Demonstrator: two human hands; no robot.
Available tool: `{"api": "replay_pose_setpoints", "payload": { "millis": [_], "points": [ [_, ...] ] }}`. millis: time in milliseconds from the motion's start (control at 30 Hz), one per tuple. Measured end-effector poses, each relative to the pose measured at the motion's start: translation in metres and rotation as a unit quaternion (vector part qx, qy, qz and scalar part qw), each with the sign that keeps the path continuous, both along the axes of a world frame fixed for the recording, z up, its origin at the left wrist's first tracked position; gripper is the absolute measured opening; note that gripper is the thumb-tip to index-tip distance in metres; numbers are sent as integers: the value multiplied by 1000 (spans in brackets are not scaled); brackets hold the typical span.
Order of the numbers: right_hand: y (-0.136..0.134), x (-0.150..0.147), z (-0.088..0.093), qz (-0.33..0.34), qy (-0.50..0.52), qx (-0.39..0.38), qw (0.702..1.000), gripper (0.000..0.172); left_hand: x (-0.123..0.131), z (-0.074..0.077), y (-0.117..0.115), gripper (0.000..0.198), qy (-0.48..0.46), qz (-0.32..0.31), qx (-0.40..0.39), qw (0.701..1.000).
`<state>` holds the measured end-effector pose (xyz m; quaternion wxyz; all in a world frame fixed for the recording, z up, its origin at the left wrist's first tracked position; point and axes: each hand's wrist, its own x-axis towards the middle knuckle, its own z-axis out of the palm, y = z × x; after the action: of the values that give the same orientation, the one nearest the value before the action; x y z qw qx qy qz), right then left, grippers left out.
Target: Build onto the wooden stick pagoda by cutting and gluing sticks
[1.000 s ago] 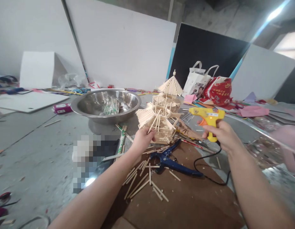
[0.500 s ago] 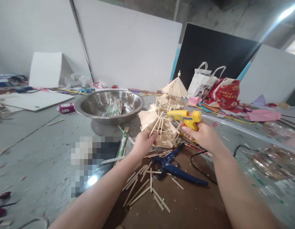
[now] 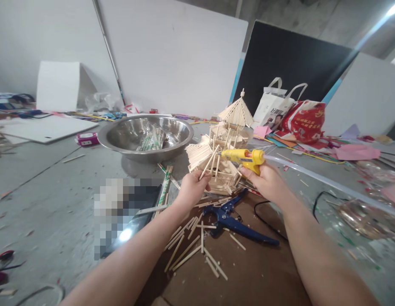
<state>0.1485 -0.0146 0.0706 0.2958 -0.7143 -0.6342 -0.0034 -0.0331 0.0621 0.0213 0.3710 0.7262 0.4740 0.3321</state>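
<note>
Since a second ago, the yellow plastic glue gun (image 3: 253, 159) has swung in from the right, and now its nose is at the tall, pale wooden stick tower (image 3: 229, 136). The tower stands in the middle; call that the center of a clock. The glue gun is at three o'clock, with the right hand (image 3: 267, 178) wrapped around its handle. I can't tell if a finger squeezes the trigger. The left hand (image 3: 192, 187), at seven o'clock, has its fingers pinched on a thin, pale wooden stick (image 3: 209, 161). It holds the low end, maybe so the top end stays free beside the gun's nose. I can't see if they touch. A long, clear bendy rod (image 3: 312, 171) trails off toward four o'clock. The blue hand cutter (image 3: 227, 221) lies at five o'clock, probably to be easy to grab. The round, shiny metal bowl (image 3: 120, 131) sits around ten o'clock, out of the arms' way.
</note>
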Motion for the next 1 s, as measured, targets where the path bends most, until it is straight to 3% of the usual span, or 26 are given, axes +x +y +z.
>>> {"api": "replay_pose_setpoints", "payload": {
  "millis": [1000],
  "points": [
    [-1, -4, 0, 13, -51, 21, 998, 40, 1, 1, 1, 37, -4, -12, -13, 1000]
  ]
}}
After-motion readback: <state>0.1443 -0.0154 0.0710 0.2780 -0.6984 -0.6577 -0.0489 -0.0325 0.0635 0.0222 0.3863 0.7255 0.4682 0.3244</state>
